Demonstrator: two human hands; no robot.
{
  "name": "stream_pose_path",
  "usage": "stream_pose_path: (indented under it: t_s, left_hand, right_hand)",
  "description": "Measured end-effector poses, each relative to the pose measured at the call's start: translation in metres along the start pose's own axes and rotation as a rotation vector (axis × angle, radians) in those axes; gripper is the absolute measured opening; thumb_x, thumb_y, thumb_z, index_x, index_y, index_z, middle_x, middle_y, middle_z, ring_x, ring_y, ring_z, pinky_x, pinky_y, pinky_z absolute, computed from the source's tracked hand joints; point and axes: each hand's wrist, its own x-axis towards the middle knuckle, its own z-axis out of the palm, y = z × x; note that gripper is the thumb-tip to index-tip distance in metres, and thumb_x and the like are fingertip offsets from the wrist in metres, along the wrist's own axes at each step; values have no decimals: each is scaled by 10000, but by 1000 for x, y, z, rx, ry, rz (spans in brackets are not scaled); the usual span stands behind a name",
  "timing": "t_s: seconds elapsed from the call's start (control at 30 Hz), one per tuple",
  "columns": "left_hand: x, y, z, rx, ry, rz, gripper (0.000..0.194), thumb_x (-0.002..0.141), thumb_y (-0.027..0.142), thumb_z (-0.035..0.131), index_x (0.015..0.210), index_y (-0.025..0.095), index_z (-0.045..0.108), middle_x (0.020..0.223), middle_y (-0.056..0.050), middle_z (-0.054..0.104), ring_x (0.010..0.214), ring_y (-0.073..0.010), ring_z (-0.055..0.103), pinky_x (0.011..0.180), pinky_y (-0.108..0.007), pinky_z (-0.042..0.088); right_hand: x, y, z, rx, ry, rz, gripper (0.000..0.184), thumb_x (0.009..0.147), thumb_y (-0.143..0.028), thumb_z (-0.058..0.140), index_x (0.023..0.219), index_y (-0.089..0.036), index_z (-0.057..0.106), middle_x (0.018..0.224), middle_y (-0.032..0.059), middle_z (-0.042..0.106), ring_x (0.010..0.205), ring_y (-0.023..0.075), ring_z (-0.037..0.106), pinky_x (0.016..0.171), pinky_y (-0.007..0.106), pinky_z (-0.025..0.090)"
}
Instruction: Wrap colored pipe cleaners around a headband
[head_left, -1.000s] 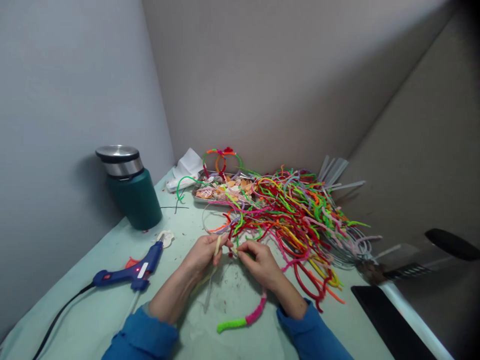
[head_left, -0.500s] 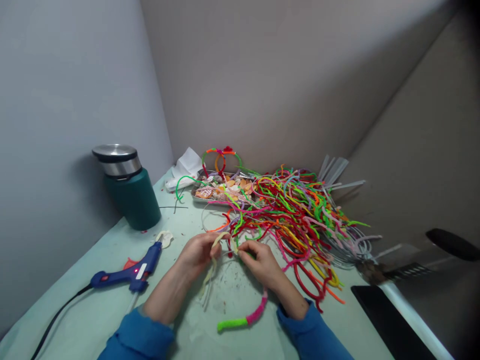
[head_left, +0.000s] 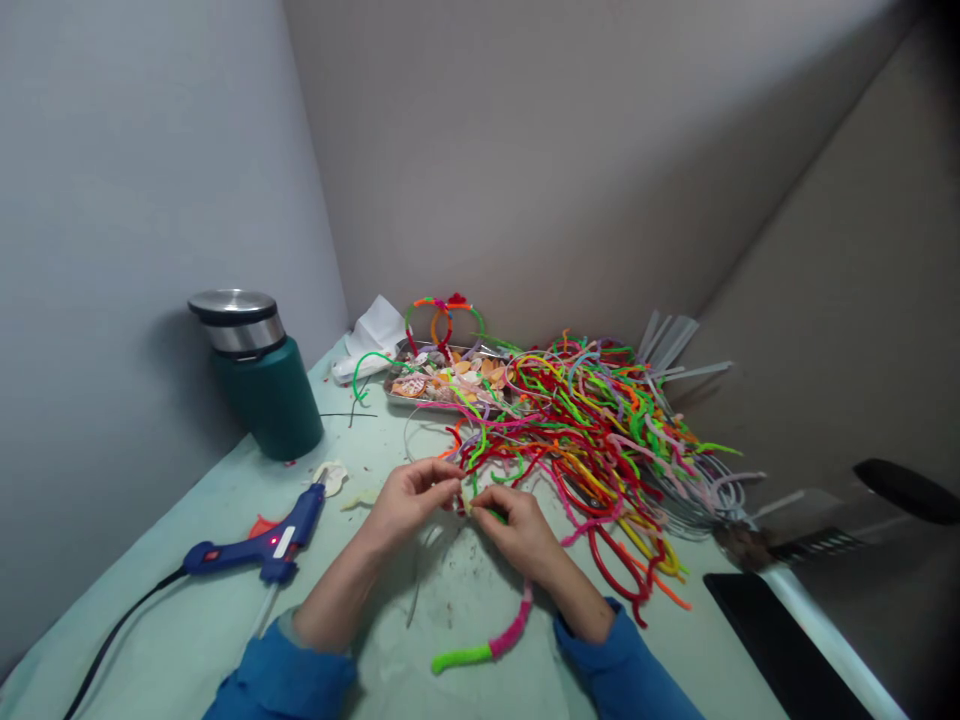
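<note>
My left hand has its thumb and fingers pinched on a pale yellow pipe cleaner. Its loose tail shows beyond the back of that hand. Opposite, the fingers of my right hand are closed round a thin hoop beside the yellow coils. From under the right hand curves an end wrapped in pink and green fuzzy pipe cleaner. A thin bare grey end hangs below my left hand. My fingertips hide most of the hoop between them.
A blue glue gun with a lit red light lies left, its cord running off the front. Behind it stands a green flask. A metal tray of small decorations and a large heap of coloured pipe cleaners fill the back.
The yellow pipe cleaner made a loose loop by my left hand; now it is drawn in close, its tail swung left behind the hand. My right hand has stayed nearly in place.
</note>
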Motion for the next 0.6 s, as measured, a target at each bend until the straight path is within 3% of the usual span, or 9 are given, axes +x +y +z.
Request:
stream_pose_path:
  t_s: [0.13,0.2,0.4,0.6]
  left_hand:
    - [-4,-1,6,506,-102,328,91,762,201,594,780,166,676,825,-67,636,818,-172,567,778,-281,421]
    - [-5,-4,8,669,-132,406,117,779,177,561,834,173,664,851,-72,625,827,-175,559,763,-278,416]
    - [-7,-19,10,931,-78,389,115,789,138,509,873,163,584,836,-60,603,777,-173,551,679,-266,406]
    - [-8,-25,12,971,-7,371,91,807,138,498,848,159,577,788,-44,613,725,-156,559,654,-249,399]
  right_hand:
    - [1,1,-1,48,6,52,127,775,-126,543,785,-164,664,737,17,664,697,150,596,649,240,441]
    - [1,1,-1,59,7,70,116,775,-136,548,767,-158,662,725,18,662,689,151,593,643,241,442]
    - [2,2,0,84,-6,97,114,785,-180,560,801,-150,668,746,26,667,685,150,588,643,243,441]
    - [2,-1,-1,85,9,118,112,786,-185,557,795,-147,662,741,29,663,689,156,587,644,249,438]
